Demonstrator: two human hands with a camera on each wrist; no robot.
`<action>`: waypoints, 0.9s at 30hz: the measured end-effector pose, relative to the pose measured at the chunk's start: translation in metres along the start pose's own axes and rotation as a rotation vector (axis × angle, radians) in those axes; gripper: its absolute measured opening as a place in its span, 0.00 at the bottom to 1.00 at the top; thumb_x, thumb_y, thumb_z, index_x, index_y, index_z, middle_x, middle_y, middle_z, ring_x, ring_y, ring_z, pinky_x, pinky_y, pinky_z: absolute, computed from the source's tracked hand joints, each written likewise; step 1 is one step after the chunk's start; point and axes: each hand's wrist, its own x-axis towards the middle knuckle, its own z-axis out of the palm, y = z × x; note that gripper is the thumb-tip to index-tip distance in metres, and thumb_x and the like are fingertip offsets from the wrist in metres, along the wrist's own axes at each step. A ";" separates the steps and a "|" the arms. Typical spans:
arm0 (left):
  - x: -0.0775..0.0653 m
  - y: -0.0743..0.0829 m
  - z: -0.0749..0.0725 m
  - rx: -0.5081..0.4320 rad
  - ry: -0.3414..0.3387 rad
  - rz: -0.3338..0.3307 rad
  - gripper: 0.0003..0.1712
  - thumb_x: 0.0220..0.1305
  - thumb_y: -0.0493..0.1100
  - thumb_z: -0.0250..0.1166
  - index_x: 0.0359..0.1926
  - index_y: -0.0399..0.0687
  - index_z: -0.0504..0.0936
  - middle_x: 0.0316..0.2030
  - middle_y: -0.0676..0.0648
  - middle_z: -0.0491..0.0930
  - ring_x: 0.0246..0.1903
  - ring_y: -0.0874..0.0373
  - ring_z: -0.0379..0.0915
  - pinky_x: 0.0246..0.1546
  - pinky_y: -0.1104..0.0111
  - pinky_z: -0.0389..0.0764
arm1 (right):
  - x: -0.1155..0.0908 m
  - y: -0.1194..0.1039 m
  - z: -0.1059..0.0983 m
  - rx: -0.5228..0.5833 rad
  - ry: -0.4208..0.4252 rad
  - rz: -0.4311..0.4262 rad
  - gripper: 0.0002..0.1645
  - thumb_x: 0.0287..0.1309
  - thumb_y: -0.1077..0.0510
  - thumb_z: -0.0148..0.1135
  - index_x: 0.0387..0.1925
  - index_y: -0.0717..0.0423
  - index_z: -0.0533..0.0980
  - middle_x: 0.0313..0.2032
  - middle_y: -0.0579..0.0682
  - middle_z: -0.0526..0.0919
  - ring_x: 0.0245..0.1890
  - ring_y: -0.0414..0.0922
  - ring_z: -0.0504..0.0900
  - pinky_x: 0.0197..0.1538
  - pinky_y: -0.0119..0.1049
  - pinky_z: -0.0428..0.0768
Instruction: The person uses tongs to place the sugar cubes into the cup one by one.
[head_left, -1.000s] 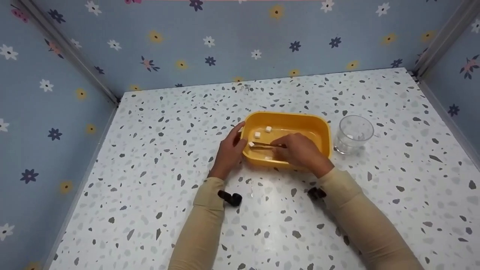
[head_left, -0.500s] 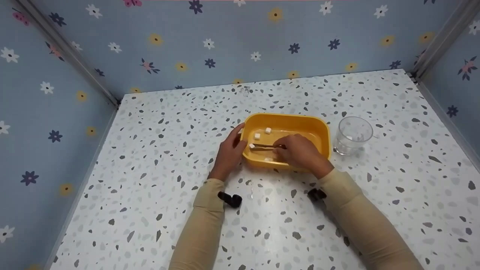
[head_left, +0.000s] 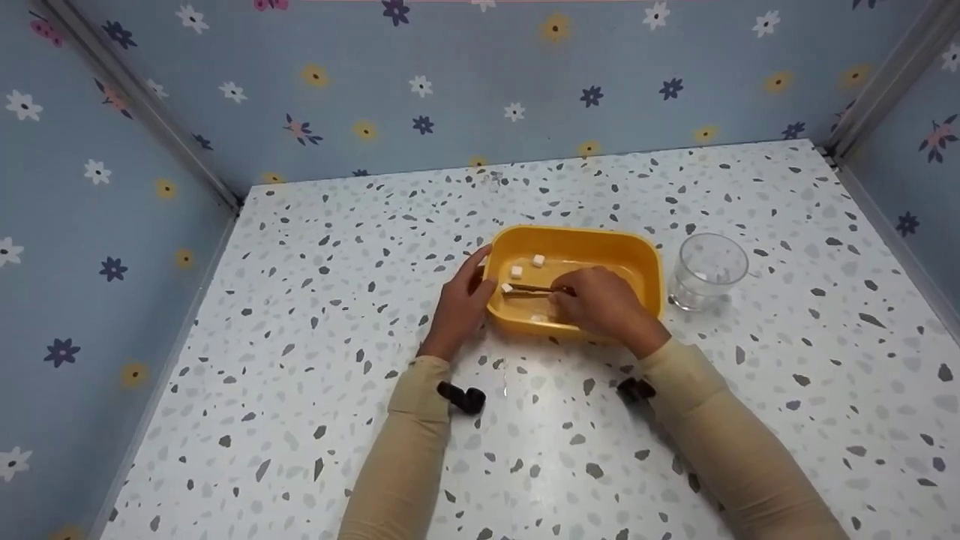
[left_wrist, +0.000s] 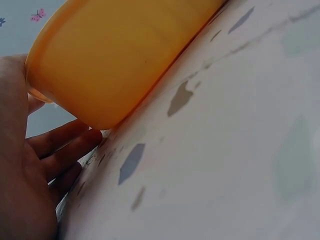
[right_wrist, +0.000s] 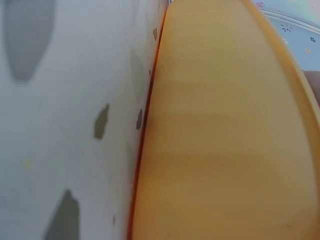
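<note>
In the head view, a yellow plastic tub point(head_left: 615, 238) sits on the speckled table. My left hand point(head_left: 459, 311) holds its left end, thumb at the rim; in the left wrist view the fingers point(left_wrist: 70, 150) touch the tub's lower corner point(left_wrist: 100, 85). Inside the tub, my right hand point(head_left: 604, 301) pinches slim brown tweezers point(head_left: 531, 289) pointing left. At their tips is a small white cube point(head_left: 507, 288); whether it is clamped I cannot tell. Two more cubes lie beyond, one white cube point(head_left: 517, 271) and a farther cube point(head_left: 538, 260). Another pale piece point(head_left: 536, 319) is near the front wall.
A clear glass mug point(head_left: 697, 281) stands right of the tub, its handle facing right; whitish bits show inside. Flowered blue panels point(head_left: 480, 82) close off the back and sides of the table. The tub's outer wall point(right_wrist: 225, 125) fills much of the right wrist view.
Almost nothing differs. Both hands, the tub and the tweezers keep their places, and the cube remains at the tweezer tips; the head view shifts very slightly.
</note>
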 end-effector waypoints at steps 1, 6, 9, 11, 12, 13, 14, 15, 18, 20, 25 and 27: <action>0.000 0.000 0.000 0.000 0.003 -0.005 0.30 0.72 0.51 0.55 0.72 0.79 0.64 0.63 0.50 0.75 0.60 0.59 0.71 0.62 0.60 0.72 | 0.000 0.000 0.000 -0.002 0.004 -0.002 0.13 0.67 0.55 0.62 0.45 0.56 0.87 0.39 0.49 0.87 0.36 0.47 0.80 0.46 0.42 0.78; 0.000 -0.001 0.001 0.006 0.007 -0.012 0.30 0.72 0.52 0.55 0.72 0.79 0.64 0.64 0.50 0.75 0.60 0.59 0.71 0.62 0.60 0.71 | -0.001 0.000 0.001 -0.001 0.034 -0.015 0.12 0.66 0.56 0.62 0.44 0.55 0.87 0.36 0.48 0.87 0.33 0.46 0.79 0.42 0.41 0.78; 0.000 -0.002 0.001 0.003 0.004 -0.004 0.30 0.73 0.52 0.55 0.72 0.78 0.65 0.63 0.50 0.75 0.59 0.60 0.71 0.62 0.60 0.72 | -0.002 0.001 0.001 0.001 0.051 -0.028 0.12 0.66 0.55 0.63 0.43 0.55 0.87 0.35 0.48 0.86 0.32 0.46 0.79 0.40 0.41 0.77; 0.000 -0.002 0.001 -0.005 -0.001 0.005 0.29 0.73 0.51 0.55 0.72 0.79 0.65 0.63 0.51 0.75 0.59 0.60 0.71 0.62 0.61 0.72 | -0.002 0.001 0.001 -0.008 0.065 -0.043 0.12 0.66 0.55 0.63 0.43 0.56 0.87 0.34 0.48 0.86 0.31 0.47 0.79 0.40 0.41 0.77; 0.000 -0.002 0.001 -0.008 -0.002 0.010 0.29 0.73 0.51 0.55 0.72 0.79 0.65 0.63 0.51 0.75 0.59 0.60 0.72 0.62 0.61 0.72 | -0.002 0.002 0.001 -0.013 0.072 -0.050 0.12 0.66 0.55 0.63 0.43 0.56 0.87 0.34 0.48 0.86 0.31 0.47 0.79 0.40 0.42 0.78; 0.000 -0.003 0.001 -0.010 -0.003 0.012 0.29 0.73 0.51 0.55 0.72 0.79 0.65 0.63 0.51 0.75 0.59 0.61 0.72 0.61 0.61 0.72 | -0.002 0.002 0.001 -0.017 0.080 -0.060 0.12 0.66 0.55 0.63 0.42 0.57 0.87 0.34 0.49 0.86 0.31 0.47 0.79 0.40 0.42 0.78; 0.000 -0.003 0.001 -0.012 -0.003 0.014 0.29 0.73 0.51 0.55 0.72 0.79 0.65 0.62 0.52 0.75 0.59 0.61 0.72 0.61 0.61 0.72 | -0.002 0.002 0.001 -0.022 0.088 -0.067 0.12 0.66 0.55 0.63 0.42 0.57 0.87 0.34 0.49 0.86 0.31 0.47 0.79 0.40 0.43 0.78; 0.000 -0.003 0.001 -0.012 -0.005 0.015 0.29 0.73 0.50 0.55 0.72 0.78 0.65 0.63 0.52 0.75 0.59 0.61 0.71 0.61 0.62 0.72 | -0.002 0.002 0.001 -0.023 0.093 -0.072 0.11 0.66 0.55 0.63 0.42 0.57 0.87 0.34 0.48 0.86 0.31 0.47 0.79 0.39 0.43 0.78; 0.001 -0.003 0.001 -0.013 -0.004 0.012 0.29 0.72 0.50 0.55 0.72 0.78 0.65 0.63 0.53 0.75 0.59 0.62 0.71 0.61 0.62 0.72 | -0.002 0.003 0.002 -0.026 0.102 -0.078 0.11 0.66 0.55 0.63 0.40 0.56 0.87 0.31 0.48 0.85 0.30 0.46 0.78 0.37 0.42 0.77; 0.001 -0.003 0.001 -0.011 -0.002 0.009 0.29 0.72 0.50 0.55 0.72 0.78 0.66 0.63 0.53 0.75 0.59 0.62 0.71 0.61 0.62 0.72 | -0.002 0.002 0.002 -0.027 0.109 -0.078 0.11 0.67 0.55 0.62 0.40 0.55 0.87 0.30 0.47 0.84 0.29 0.46 0.77 0.36 0.41 0.75; 0.001 -0.002 0.001 -0.015 -0.005 0.010 0.29 0.73 0.50 0.55 0.72 0.79 0.65 0.63 0.52 0.75 0.60 0.61 0.71 0.62 0.62 0.72 | -0.003 0.002 0.001 -0.029 0.128 -0.079 0.11 0.67 0.54 0.62 0.40 0.54 0.87 0.30 0.46 0.84 0.28 0.46 0.76 0.36 0.41 0.75; 0.000 -0.001 0.001 -0.020 -0.008 0.009 0.29 0.73 0.51 0.55 0.72 0.79 0.65 0.63 0.52 0.75 0.60 0.61 0.71 0.62 0.61 0.72 | -0.003 0.001 0.001 -0.029 0.133 -0.075 0.11 0.67 0.54 0.62 0.40 0.54 0.87 0.30 0.46 0.85 0.28 0.46 0.76 0.36 0.41 0.75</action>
